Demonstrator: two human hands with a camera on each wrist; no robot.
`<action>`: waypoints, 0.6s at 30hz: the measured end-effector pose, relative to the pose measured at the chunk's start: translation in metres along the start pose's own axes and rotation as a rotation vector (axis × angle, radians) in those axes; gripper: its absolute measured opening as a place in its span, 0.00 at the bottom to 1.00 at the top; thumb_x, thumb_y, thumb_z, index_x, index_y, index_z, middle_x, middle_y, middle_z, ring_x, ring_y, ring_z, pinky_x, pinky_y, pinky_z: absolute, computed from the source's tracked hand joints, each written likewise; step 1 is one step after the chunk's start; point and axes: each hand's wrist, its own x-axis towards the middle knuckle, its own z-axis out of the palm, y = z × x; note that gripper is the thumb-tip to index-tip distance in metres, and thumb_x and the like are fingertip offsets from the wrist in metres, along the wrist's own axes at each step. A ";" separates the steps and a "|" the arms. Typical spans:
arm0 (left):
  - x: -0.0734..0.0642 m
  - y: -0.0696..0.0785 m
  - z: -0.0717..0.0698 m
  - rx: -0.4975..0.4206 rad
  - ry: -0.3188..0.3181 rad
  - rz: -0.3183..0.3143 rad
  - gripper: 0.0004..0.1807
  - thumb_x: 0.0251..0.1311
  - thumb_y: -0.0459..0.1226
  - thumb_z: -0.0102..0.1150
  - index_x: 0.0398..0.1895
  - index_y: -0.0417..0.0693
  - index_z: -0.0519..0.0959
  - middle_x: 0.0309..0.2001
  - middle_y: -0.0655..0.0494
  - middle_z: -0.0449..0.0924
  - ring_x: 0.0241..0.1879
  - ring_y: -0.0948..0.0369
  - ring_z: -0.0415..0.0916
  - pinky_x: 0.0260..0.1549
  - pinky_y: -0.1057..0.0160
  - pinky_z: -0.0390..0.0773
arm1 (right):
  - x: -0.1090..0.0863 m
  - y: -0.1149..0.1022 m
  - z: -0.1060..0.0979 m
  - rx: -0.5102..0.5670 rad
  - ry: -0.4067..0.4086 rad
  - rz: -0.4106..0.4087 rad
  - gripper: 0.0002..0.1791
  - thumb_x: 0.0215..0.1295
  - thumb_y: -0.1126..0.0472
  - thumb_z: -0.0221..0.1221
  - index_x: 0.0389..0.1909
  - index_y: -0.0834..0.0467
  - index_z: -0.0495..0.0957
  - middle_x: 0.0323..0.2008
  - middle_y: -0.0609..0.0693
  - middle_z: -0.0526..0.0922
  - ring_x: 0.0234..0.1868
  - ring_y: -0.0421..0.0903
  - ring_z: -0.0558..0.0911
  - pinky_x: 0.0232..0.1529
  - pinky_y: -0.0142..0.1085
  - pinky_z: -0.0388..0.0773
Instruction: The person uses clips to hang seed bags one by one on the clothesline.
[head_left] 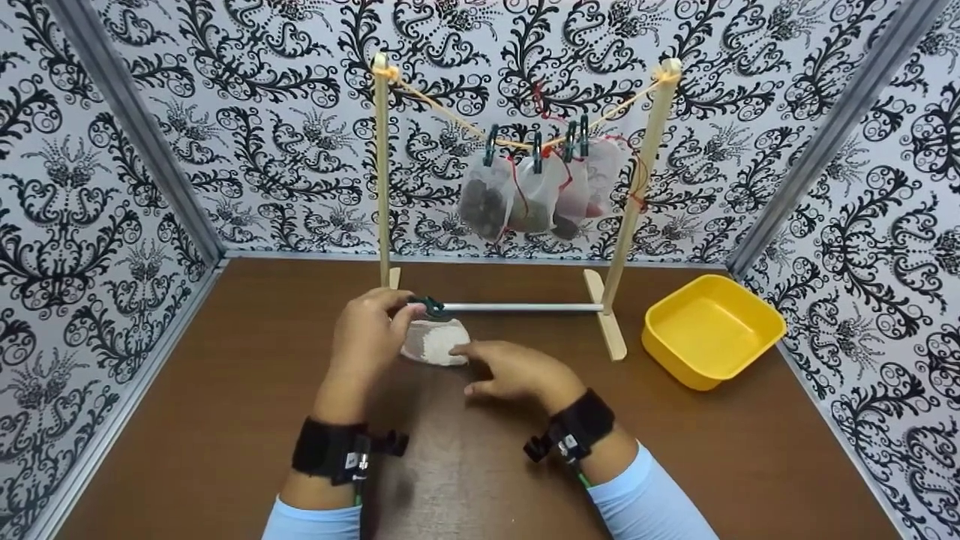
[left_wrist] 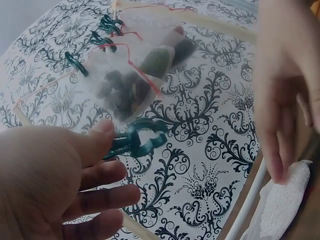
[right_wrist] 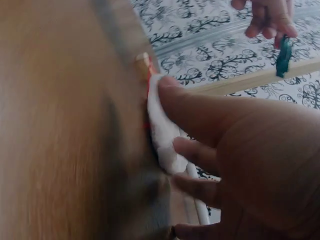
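My left hand [head_left: 367,330] pinches a dark green spring clip [left_wrist: 145,138] between thumb and index finger, its other fingers spread loosely below in the left wrist view. A small sheer bag of white grains [head_left: 446,343] lies on the table just in front of the drying stand. My right hand [head_left: 517,371] reaches over the bag's right edge, index fingertip right at it and thumb apart in the head view. From the right wrist, the bag appears as a white strip [right_wrist: 164,127] beside the fingers, with red string at one end.
Across the wooden stand [head_left: 382,172] sags a yellow cord [head_left: 442,109]. Several sheer bags [head_left: 484,199] with dark, green and reddish contents hang from it by green clips [head_left: 538,152]. A white bar [head_left: 525,307] joins the stand's feet. To the right stands a yellow basin [head_left: 712,330].
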 end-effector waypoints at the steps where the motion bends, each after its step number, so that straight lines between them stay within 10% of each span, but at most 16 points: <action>1: 0.000 0.000 0.001 0.001 0.024 0.009 0.15 0.71 0.42 0.78 0.53 0.42 0.93 0.51 0.43 0.95 0.50 0.43 0.93 0.54 0.40 0.91 | -0.001 0.000 0.000 -0.014 0.002 0.005 0.39 0.76 0.43 0.72 0.84 0.45 0.74 0.81 0.50 0.79 0.82 0.53 0.77 0.85 0.51 0.73; 12: -0.002 -0.002 0.005 0.036 0.106 0.041 0.10 0.70 0.41 0.79 0.41 0.43 0.94 0.42 0.45 0.96 0.44 0.43 0.95 0.48 0.40 0.91 | -0.008 0.014 -0.009 -0.205 0.116 0.178 0.39 0.59 0.41 0.84 0.71 0.48 0.87 0.66 0.55 0.88 0.64 0.62 0.87 0.63 0.66 0.84; 18: -0.003 -0.005 0.007 0.054 0.109 0.059 0.08 0.69 0.41 0.79 0.37 0.46 0.93 0.37 0.49 0.95 0.40 0.45 0.94 0.41 0.40 0.90 | -0.009 0.018 -0.009 -0.300 0.195 0.245 0.36 0.48 0.35 0.88 0.55 0.48 0.93 0.62 0.58 0.86 0.68 0.66 0.81 0.70 0.91 0.61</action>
